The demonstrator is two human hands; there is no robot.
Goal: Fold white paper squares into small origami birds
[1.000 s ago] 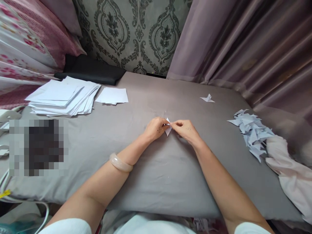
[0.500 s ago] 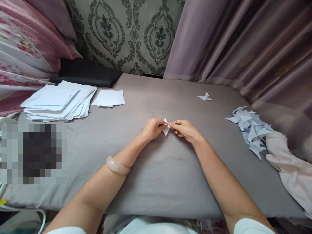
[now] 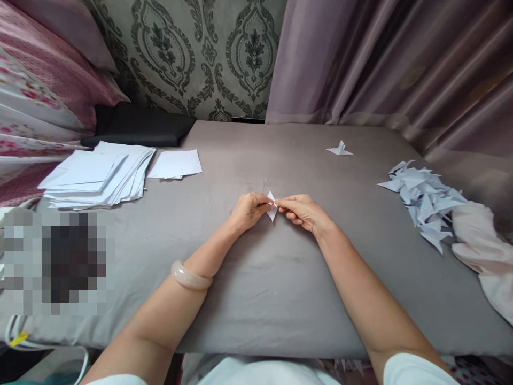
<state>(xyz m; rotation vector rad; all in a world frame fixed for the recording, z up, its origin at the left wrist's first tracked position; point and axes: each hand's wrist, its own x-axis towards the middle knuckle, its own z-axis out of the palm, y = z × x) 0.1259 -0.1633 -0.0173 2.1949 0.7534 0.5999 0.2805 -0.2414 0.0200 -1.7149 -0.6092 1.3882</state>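
Note:
Between both hands, over the middle of the grey-covered table (image 3: 224,299), is a small white folded paper piece (image 3: 272,215) with pointed ends. My left hand (image 3: 250,210) pinches it from the left with thumb and fingers. From the right, my right hand (image 3: 300,210) pinches its other side, fingers curled in. Its middle is partly covered by the fingertips. Beyond and to the right, a single folded white paper crane (image 3: 340,149) rests on the cloth. A heap of similar folded paper cranes (image 3: 427,198) lies at the right.
A thick stack of white paper sheets (image 3: 96,174) lies at the left, with a smaller paper pile (image 3: 176,164) beside it. Behind them is a black folded item (image 3: 144,125). Pale cloth (image 3: 476,235) lies at the right edge; a white cable (image 3: 48,346) hangs at lower left.
The view has shifted slightly, so the heap and the stack sit a little differently in the frame. Both hands keep pinching the folded paper, with hardly any movement.

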